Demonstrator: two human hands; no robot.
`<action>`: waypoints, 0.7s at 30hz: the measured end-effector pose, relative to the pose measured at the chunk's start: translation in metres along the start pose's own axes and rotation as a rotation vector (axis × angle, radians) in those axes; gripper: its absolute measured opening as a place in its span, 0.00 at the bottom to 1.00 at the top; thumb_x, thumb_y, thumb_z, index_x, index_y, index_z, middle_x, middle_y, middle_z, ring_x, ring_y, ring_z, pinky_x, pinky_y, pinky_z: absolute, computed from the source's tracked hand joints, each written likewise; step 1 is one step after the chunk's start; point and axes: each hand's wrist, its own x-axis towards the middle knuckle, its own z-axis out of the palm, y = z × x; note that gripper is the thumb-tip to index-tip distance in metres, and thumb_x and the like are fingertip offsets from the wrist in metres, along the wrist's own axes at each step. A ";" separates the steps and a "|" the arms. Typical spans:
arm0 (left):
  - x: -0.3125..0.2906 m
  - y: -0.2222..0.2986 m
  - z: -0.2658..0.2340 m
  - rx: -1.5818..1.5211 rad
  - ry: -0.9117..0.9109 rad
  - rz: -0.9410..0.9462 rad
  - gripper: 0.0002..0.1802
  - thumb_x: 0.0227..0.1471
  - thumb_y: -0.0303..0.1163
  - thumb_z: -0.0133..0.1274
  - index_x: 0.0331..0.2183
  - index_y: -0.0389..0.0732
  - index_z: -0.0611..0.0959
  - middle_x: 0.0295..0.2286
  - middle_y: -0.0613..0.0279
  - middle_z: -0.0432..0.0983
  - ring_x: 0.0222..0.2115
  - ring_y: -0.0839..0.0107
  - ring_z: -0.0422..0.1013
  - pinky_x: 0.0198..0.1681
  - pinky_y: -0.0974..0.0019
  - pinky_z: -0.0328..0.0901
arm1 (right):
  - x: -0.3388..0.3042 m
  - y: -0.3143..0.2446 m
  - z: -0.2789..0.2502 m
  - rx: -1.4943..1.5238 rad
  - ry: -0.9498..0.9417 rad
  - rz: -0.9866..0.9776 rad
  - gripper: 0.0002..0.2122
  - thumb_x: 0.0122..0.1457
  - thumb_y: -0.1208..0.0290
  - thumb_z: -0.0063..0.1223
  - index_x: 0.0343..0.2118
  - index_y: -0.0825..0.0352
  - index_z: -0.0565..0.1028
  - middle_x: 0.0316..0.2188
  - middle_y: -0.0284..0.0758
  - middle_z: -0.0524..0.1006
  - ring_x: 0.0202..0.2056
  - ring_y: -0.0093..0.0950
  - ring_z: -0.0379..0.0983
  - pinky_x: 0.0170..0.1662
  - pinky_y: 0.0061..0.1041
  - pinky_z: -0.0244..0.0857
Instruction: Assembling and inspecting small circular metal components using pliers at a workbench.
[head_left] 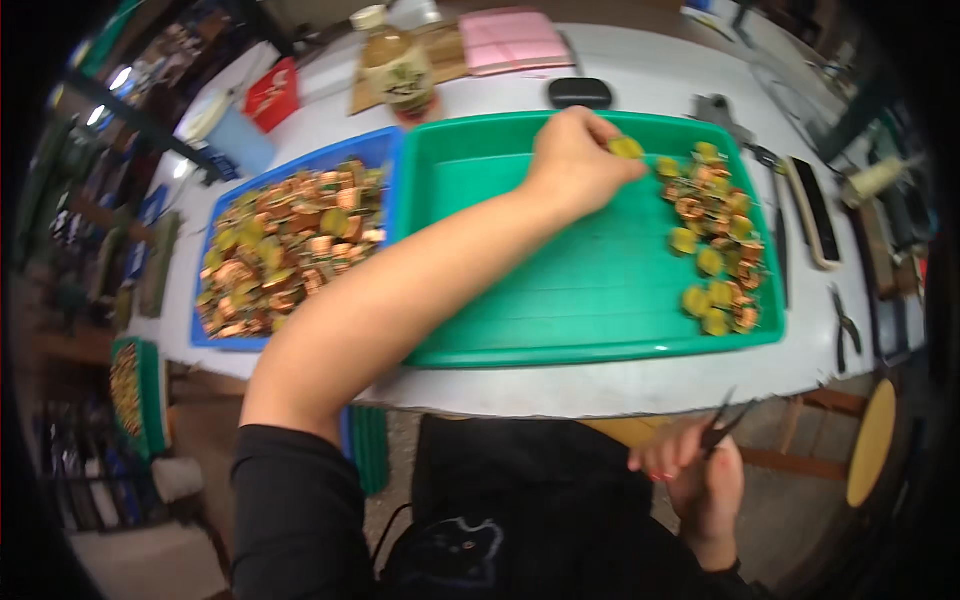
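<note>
A white desk (pixel 500 392) in a cluttered workroom carries a blue rectangular plastic tray (pixel 396 165) heaped with small yellow-and-copper wire coils (pixel 300 230), beside a larger green rectangular plastic tray (pixel 560 295) with a cluster of similar coils (pixel 710 262) along its right side. The left hand (pixel 575 162) pinches a small round yellow-faced piece (pixel 627 147) over the green tray's far side, just left of that cluster. The right hand (pixel 703 478), near the desk's front edge, grips a dark two-pronged tool (pixel 712 437), its thin tips apart.
</note>
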 end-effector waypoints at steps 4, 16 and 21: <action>-0.039 0.035 -0.037 -0.545 -0.256 -0.125 0.22 0.38 0.20 0.62 0.37 0.27 0.72 0.28 0.53 0.75 0.25 0.71 0.73 0.29 0.76 0.69 | 0.013 -0.022 0.033 0.389 0.104 0.331 0.18 0.60 0.63 0.40 0.43 0.75 0.64 0.27 0.41 0.70 0.29 0.31 0.66 0.47 0.41 0.61; -0.190 0.031 -0.074 -0.890 -0.314 -0.183 0.30 0.36 0.08 0.57 0.44 0.32 0.69 0.41 0.45 0.71 0.38 0.58 0.73 0.41 0.65 0.71 | 0.009 -0.023 0.039 0.222 -0.095 0.666 0.19 0.56 0.67 0.42 0.43 0.81 0.65 0.33 0.49 0.70 0.38 0.38 0.68 0.50 0.37 0.58; -0.227 0.002 -0.065 -1.038 -0.224 -0.206 0.29 0.36 0.09 0.58 0.43 0.32 0.68 0.42 0.45 0.70 0.41 0.63 0.71 0.44 0.67 0.70 | 0.010 -0.025 0.034 0.222 -0.238 0.709 0.18 0.58 0.65 0.42 0.40 0.80 0.66 0.35 0.48 0.71 0.35 0.34 0.68 0.45 0.29 0.60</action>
